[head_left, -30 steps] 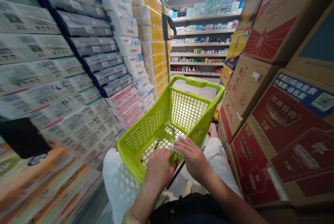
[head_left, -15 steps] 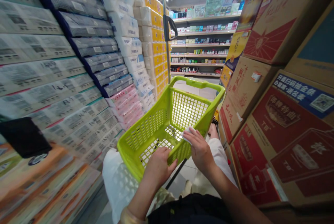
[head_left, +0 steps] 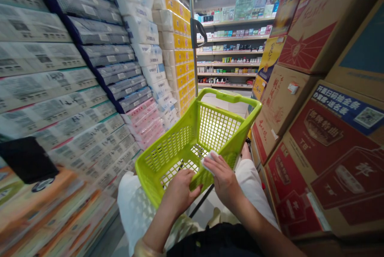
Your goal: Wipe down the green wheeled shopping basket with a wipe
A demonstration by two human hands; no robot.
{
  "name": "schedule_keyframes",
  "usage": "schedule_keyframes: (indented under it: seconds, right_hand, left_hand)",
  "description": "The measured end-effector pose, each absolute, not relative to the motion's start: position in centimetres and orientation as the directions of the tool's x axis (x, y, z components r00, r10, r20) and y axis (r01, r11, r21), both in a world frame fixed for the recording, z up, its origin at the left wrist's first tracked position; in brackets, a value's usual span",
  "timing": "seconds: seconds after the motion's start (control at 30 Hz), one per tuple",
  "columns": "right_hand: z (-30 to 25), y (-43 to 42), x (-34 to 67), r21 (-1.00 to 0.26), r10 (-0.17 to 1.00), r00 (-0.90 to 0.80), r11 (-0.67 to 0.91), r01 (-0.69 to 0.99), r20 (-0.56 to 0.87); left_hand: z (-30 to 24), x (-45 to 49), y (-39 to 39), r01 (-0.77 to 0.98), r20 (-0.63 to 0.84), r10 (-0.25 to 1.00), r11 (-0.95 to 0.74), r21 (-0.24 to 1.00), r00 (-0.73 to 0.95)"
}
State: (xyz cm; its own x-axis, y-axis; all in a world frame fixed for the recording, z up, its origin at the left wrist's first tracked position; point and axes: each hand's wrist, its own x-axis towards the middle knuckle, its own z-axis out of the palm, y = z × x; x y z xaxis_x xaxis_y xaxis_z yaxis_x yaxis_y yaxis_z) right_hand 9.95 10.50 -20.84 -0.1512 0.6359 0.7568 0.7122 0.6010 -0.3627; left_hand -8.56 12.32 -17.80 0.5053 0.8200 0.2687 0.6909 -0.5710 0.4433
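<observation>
Taking the green basket (head_left: 165, 149) as our dial, its top lies open, and a hand could come in from above over the far rim. Our left hand (head_left: 178, 191) blocks the near rim at 7 o'clock, our right hand (head_left: 223, 175) with the white cloth (head_left: 210, 157) at 4. A metal pole (head_left: 195, 65) rises at 12. Paper packs (head_left: 102, 53) wall off 9 to 11, cartons (head_left: 295, 93) 2 to 4. Our legs (head_left: 253, 175) crowd 8 and 4. A gap runs towards the shelves (head_left: 232, 53) at 1 o'clock.
</observation>
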Motion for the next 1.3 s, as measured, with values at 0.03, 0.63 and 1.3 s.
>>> schedule_keyframes:
  seconds: [0.03, 0.63, 1.3]
  right_hand:
    - [-20.9, 10.2, 9.4, -0.338, 0.625, -0.211, 0.64, 0.69, 0.751]
    - [-20.5, 10.3, 10.2, -0.324, 0.619, -0.173, 0.604, 0.728, 0.766]
    - [-20.7, 9.7, 8.7, -0.24, 0.585, -0.291, 0.664, 0.708, 0.757]
  left_hand:
    - [-17.8, -8.7, 12.3, 0.687, 0.266, 0.819, -0.571, 0.448, 0.508]
    - [-17.4, -9.4, 12.1, 0.676, 0.261, 0.791, -0.609, 0.415, 0.553]
    - [-17.8, -10.1, 13.0, 0.709, 0.233, 0.799, -0.599, 0.371, 0.554]
